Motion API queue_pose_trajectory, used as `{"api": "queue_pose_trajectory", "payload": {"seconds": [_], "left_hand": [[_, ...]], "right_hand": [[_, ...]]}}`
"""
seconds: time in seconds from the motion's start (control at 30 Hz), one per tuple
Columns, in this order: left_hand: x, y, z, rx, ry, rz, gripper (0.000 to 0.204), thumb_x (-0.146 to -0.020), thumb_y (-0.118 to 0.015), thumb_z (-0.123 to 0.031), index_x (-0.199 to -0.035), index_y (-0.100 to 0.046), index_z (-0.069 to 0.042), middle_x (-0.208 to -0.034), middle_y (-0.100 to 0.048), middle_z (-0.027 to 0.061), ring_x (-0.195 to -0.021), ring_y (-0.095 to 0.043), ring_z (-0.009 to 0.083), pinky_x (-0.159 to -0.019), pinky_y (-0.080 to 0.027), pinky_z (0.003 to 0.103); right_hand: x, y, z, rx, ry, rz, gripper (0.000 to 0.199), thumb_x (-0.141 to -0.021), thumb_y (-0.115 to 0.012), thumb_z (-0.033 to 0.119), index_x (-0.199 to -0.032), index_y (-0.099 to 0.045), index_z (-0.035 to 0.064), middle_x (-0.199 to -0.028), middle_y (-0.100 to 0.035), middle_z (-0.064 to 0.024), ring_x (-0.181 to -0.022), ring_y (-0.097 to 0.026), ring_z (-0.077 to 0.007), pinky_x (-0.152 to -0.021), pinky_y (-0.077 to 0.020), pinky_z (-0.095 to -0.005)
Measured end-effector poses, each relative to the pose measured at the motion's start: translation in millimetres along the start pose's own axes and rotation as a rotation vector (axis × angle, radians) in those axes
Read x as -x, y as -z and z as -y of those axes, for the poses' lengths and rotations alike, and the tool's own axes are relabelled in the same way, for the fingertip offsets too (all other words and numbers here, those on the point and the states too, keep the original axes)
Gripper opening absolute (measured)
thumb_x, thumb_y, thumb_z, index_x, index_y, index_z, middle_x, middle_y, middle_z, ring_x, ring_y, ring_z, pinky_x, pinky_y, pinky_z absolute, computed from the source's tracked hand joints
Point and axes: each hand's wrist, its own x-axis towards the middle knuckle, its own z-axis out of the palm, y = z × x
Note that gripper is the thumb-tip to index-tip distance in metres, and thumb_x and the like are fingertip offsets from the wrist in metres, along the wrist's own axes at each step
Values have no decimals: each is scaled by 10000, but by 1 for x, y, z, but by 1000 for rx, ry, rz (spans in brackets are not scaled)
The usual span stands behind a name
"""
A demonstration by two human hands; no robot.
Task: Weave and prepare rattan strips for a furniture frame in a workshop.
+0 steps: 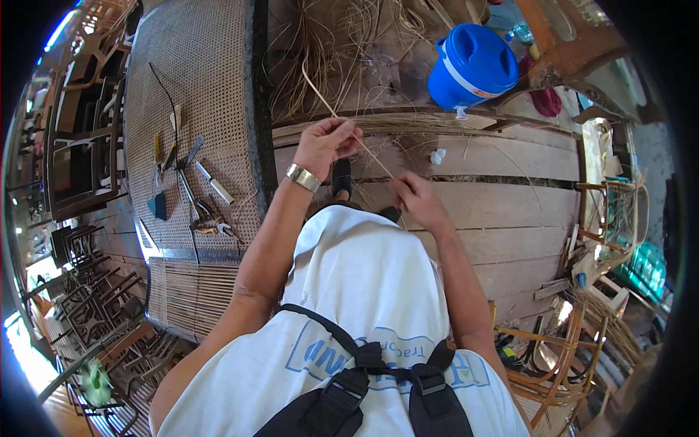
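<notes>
A thin, pale rattan strand (376, 162) stretches slantwise between my hands, and its free end curves up past the left one. My left hand (325, 148), with a metal band at the wrist, pinches it between thumb and fingers. Lower and to the right, the strand's other end is held in the closed fingers of my right hand (420, 204). To the left lies a woven cane panel (196, 44) in a dark frame. On it are a knife with a pale handle (215, 183), pliers (214, 227), a dark triangular piece (157, 206) and several other hand tools.
Loose rattan strands (313, 51) litter the plank floor (502, 207) ahead. A blue water cooler (473, 67) stands at the far right. Stacked chair frames (87, 131) crowd the left side, and a rattan chair (557, 368) is at the lower right.
</notes>
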Motion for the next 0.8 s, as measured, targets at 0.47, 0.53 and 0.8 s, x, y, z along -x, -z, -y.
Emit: {"api": "queue_pose_trajectory", "payload": {"seconds": [0.47, 0.53, 0.8], "left_hand": [[-93, 44, -89, -557, 1, 21, 215, -971, -560, -213, -1079, -632, -42, -858, -663, 38, -785, -658, 130, -690, -538, 254], [-130, 37, -81, -758, -39, 64, 253, -935, -609, -261, -1055, -643, -40, -856, -672, 49, -777, -659, 125, -677, -531, 257], [-250, -2, 43, -1351, -70, 265, 448, -767, -724, -431, -1030, -671, -72, -868, -710, 108, -815, -684, 243, -759, -532, 343]], "right_hand": [[289, 94, -214, -1193, -597, -525, 94, -933, -614, 227, -906, -588, 141, -631, -494, 37, -522, -457, -62, -475, -376, -246], [287, 79, -206, -1000, -671, -688, 101, -897, -666, 215, -889, -597, 142, -640, -508, 47, -534, -475, -63, -498, -400, -254], [217, -31, -155, -925, -786, -841, 136, -855, -711, 154, -916, -594, 123, -658, -490, 44, -541, -461, -77, -508, -404, -251]]}}
